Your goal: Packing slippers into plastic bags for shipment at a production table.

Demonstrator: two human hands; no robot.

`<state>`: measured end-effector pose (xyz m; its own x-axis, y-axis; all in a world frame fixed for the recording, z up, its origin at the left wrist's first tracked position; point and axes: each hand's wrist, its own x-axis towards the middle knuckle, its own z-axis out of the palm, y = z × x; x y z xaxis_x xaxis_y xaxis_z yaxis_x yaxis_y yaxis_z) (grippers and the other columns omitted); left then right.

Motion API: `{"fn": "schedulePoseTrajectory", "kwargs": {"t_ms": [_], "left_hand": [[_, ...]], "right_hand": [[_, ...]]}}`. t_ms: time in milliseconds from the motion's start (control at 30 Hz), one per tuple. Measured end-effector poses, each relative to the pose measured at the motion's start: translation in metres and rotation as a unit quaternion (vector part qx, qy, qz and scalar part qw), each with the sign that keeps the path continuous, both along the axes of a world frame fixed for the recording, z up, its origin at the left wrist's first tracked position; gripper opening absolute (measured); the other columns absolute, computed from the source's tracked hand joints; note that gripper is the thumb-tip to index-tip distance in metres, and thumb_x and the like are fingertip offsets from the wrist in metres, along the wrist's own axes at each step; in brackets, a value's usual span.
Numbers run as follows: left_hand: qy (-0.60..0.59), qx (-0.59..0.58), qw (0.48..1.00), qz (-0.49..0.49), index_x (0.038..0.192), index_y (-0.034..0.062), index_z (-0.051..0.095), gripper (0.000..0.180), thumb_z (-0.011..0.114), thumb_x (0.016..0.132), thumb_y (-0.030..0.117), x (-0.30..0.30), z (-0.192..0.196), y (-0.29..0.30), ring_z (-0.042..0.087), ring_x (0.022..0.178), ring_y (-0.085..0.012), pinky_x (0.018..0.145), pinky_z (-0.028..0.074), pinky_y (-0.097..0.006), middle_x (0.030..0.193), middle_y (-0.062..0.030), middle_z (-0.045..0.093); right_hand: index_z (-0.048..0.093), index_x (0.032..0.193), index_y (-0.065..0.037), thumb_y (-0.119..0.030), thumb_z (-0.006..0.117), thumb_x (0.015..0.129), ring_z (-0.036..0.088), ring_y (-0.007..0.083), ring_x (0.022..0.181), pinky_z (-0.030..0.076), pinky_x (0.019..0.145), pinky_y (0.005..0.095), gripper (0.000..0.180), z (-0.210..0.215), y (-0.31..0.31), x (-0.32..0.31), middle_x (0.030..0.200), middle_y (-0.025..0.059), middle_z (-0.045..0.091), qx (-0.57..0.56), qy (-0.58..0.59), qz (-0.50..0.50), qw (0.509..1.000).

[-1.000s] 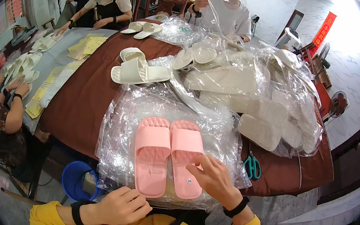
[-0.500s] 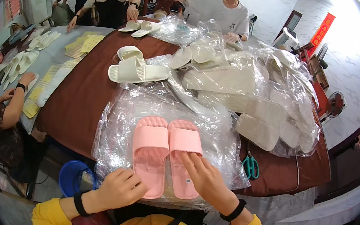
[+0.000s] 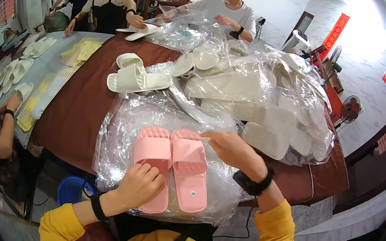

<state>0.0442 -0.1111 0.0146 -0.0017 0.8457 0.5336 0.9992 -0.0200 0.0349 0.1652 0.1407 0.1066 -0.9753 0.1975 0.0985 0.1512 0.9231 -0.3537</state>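
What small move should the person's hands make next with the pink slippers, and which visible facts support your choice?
Probably slide the pair together into the clear plastic bags beneath. The two pink slippers already lie side by side, toes away, on the plastic; the left hand rests on the left slipper's heel, and the right hand touches the right slipper's toe end, so both are placed to guide them.

You are looking at two pink slippers (image 3: 170,166) lying side by side, soles down and toes pointing away, resting on clear plastic bags (image 3: 119,131) at the table's near edge.

Both hands (image 3: 139,186) rest on pink slippers (image 3: 170,166) atop plastic bags (image 3: 119,131).
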Motion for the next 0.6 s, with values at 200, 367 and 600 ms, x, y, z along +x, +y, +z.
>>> {"fn": "schedulePoseTrajectory", "kwargs": {"t_ms": [200, 367, 600], "left_hand": [[-0.013, -0.005, 1.000, 0.018, 0.074, 0.0085, 0.058, 0.019, 0.073, 0.076, 0.019, -0.004, -0.002, -0.001, 0.052, 0.072, -0.0232, 0.063, 0.043, -0.036, 0.074, -0.0055, 0.050], [-0.005, 0.022, 1.000, 0.018, 0.077, 0.0061, 0.059, 0.017, 0.072, 0.077, 0.017, -0.003, -0.001, -0.001, 0.055, 0.076, -0.0241, 0.066, 0.046, -0.036, 0.078, -0.0073, 0.052], [-0.015, 0.022, 0.999, 0.028, 0.083, 0.0031, 0.061, 0.018, 0.071, 0.077, 0.017, -0.007, -0.007, -0.003, 0.057, 0.077, -0.0254, 0.066, 0.048, -0.036, 0.080, -0.0084, 0.053]], "right_hand": [[0.069, 0.108, -0.006, -0.027, 0.049, 0.096, 0.065, 0.0448, 0.093, 0.051, 0.083, 0.0548, 0.031, -0.065, 0.008, -0.037, 0.098, 0.0202, 0.070, -0.007, -0.011, -0.083, 0.996], [0.068, 0.108, 0.000, -0.017, 0.052, 0.095, 0.063, 0.0438, 0.096, 0.051, 0.087, 0.0468, 0.027, -0.077, 0.008, -0.040, 0.104, 0.0221, 0.067, -0.009, 0.031, -0.115, 0.993], [0.064, 0.107, 0.003, -0.005, 0.058, 0.089, 0.064, 0.0403, 0.097, 0.052, 0.084, 0.0434, 0.020, -0.035, -0.018, -0.048, 0.107, 0.0204, 0.067, -0.128, 0.193, -0.035, 0.972]]}}
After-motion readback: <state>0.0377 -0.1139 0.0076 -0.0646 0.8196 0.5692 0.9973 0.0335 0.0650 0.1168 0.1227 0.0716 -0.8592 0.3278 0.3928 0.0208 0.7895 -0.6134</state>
